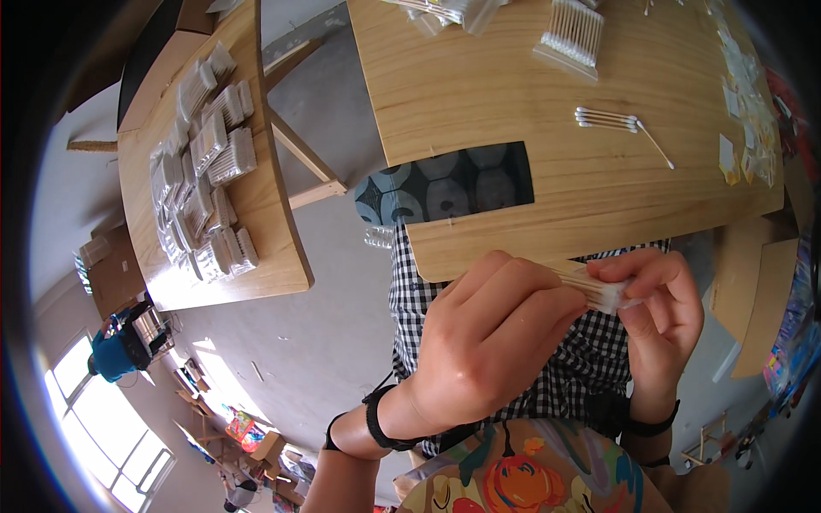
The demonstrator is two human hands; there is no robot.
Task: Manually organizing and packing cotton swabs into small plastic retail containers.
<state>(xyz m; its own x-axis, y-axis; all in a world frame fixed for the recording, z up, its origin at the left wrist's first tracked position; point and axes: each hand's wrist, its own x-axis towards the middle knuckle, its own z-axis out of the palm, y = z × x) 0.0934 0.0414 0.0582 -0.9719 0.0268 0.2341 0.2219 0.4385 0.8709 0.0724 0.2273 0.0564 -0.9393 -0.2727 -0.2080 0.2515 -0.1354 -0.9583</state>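
Observation:
Over my lap, just off the table's near edge, both hands grip one clear bag of cotton swabs (604,295). My left hand (496,333) is wrapped round its stick end, hiding much of the bag. With thumb and fingers, my right hand (658,299) pinches the clear plastic by the white cotton tips. On the wooden table (479,77) ahead lie several loose cotton swabs (607,119), one of them slanting off from the others. Farther back rests a filled bag of cotton swabs (571,38), and more bags (445,10) lie at the far edge.
A second table (274,265) on the left bears a heap of filled swab bags (201,171). Small clear bags with paper slips (744,128) line my table's right side. A dark patterned panel (462,184) sits at the table's cutout. Cardboard boxes (753,291) stand right.

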